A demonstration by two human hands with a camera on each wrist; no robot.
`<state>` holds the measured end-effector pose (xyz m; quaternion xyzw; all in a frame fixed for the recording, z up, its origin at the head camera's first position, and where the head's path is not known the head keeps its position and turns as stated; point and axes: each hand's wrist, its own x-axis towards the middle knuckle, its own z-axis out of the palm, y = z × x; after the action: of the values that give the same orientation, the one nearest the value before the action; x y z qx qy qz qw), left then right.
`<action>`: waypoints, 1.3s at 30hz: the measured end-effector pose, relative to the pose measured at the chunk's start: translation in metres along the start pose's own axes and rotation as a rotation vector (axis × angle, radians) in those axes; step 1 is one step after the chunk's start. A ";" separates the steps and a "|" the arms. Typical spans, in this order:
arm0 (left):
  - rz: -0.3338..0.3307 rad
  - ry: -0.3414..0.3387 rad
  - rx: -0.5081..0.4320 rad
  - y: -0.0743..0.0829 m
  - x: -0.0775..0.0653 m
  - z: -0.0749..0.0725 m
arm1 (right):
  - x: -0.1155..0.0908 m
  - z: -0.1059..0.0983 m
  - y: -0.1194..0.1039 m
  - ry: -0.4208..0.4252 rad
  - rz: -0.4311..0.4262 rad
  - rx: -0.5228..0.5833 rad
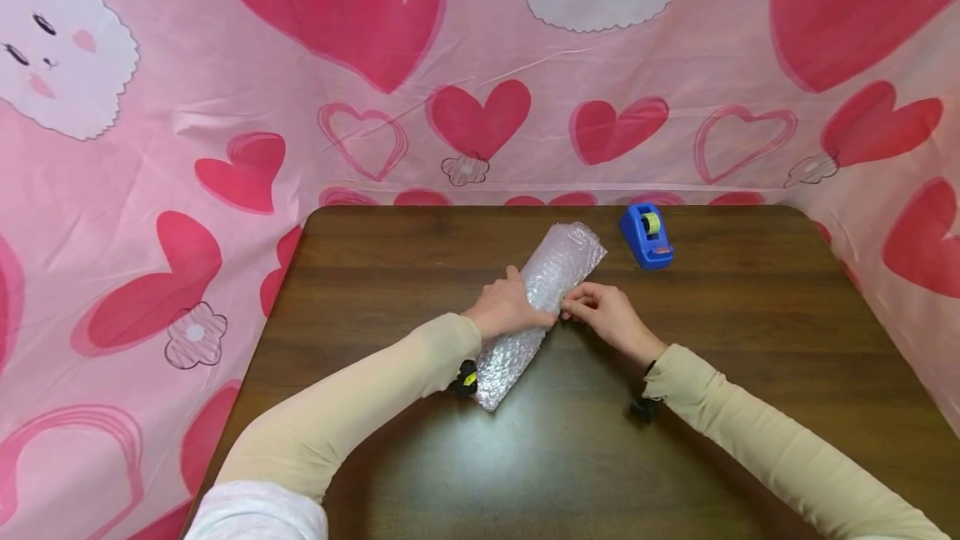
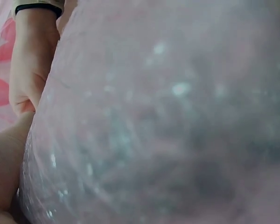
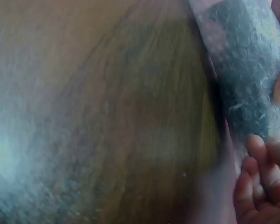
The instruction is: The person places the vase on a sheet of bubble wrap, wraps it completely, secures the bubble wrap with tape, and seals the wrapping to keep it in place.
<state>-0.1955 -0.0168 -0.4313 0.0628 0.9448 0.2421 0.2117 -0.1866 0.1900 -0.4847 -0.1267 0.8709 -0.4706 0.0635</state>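
A long bundle of bubble wrap [image 1: 567,255] lies slantwise on the table, its far end toward the right. My left hand [image 1: 506,307] grips it across the middle, thumb on the right side and the other fingers over the left side. At the bundle's right edge, close by the left thumb, my right hand [image 1: 611,319] pinches the wrap between thumb and fingertips. In the right wrist view something dark shows through the clear bubbles [image 3: 245,70]. Shiny plastic [image 2: 154,116] fills most of the left wrist view, hiding the left fingers.
A blue tape dispenser [image 1: 647,237] with a yellowish roll stands near the table's back edge, right of the bundle. The brown wooden table [image 1: 735,298] is bordered behind and at the sides by a pink heart-patterned cloth [image 1: 510,48].
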 end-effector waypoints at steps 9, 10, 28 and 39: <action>0.004 0.019 0.006 0.001 -0.002 0.001 | 0.003 0.000 -0.003 -0.102 0.033 0.106; 0.003 0.015 0.007 0.001 -0.003 0.002 | 0.002 0.000 -0.003 -0.112 0.046 0.115; 0.020 0.039 0.005 0.001 -0.001 0.002 | 0.007 0.006 -0.007 -0.155 0.148 0.193; 0.018 0.034 -0.019 0.001 -0.001 0.004 | 0.009 0.001 -0.013 -0.096 0.062 -0.171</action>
<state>-0.1932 -0.0141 -0.4334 0.0651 0.9453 0.2539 0.1942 -0.1926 0.1793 -0.4740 -0.1271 0.9073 -0.3858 0.1084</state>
